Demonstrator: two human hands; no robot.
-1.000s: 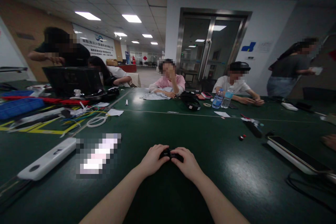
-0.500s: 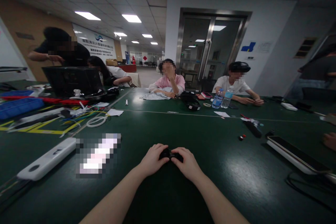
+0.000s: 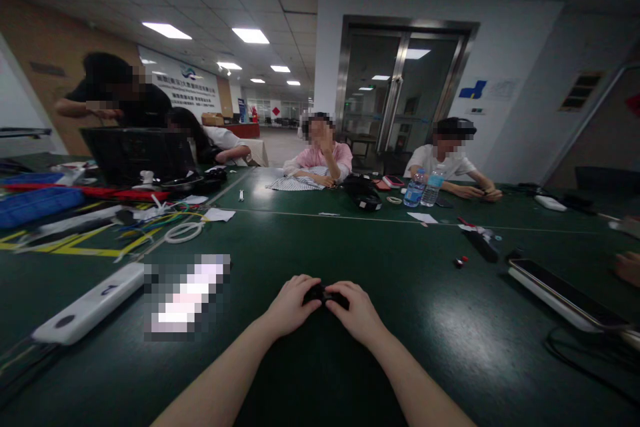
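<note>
A small black object lies low over the dark green tabletop, in the middle of the view. Its left end is gripped by my left hand, with the fingers curled over the top and the thumb at the near side. My right hand grips the other end in the same way. A narrow, slightly lighter part shows between the two thumbs. Most of the object is covered by my fingers, so its kind cannot be made out.
To my left are a white power strip, a blurred-out bright screen and a coiled white cable. A phone lies on a white block at right. Water bottles stand farther back. Several people sit or stand around the table.
My hands and the black object stay where they were. A standing person at the far right edge has gone out of view.
</note>
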